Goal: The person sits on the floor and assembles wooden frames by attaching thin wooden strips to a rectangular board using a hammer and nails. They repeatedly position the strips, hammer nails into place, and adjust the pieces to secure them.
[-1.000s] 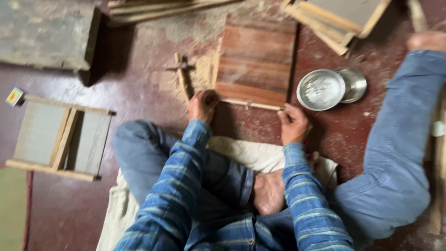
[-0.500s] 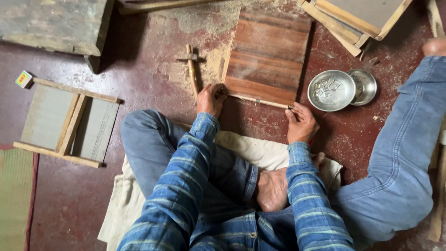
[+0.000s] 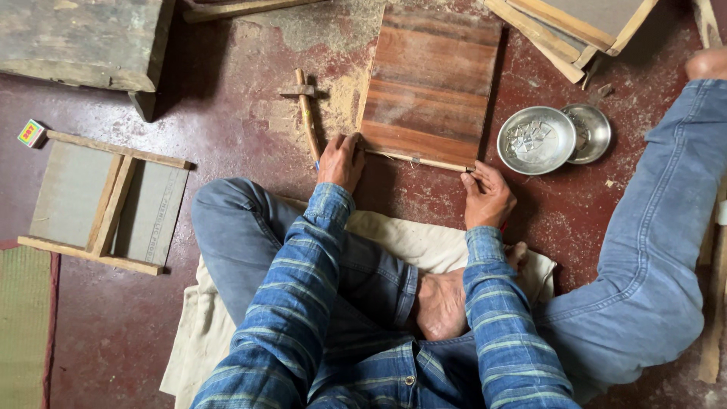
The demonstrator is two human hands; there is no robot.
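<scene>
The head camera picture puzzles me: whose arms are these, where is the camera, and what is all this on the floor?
There is no machine here. The camera sits on a person's head and looks down, so you see that person's own arms in blue checked sleeves and legs in jeans, seated on a pale cloth on a red floor.

The left hand and the right hand each press on one end of a thin wooden strip. The strip lies along the near edge of a brown wooden board.

Beside the left hand lies a small wooden tool in sawdust. To the right stand two metal bowls. On the left lies a grey framed panel, with a small colourful box near its corner. More framed panels are stacked at the top.
</scene>
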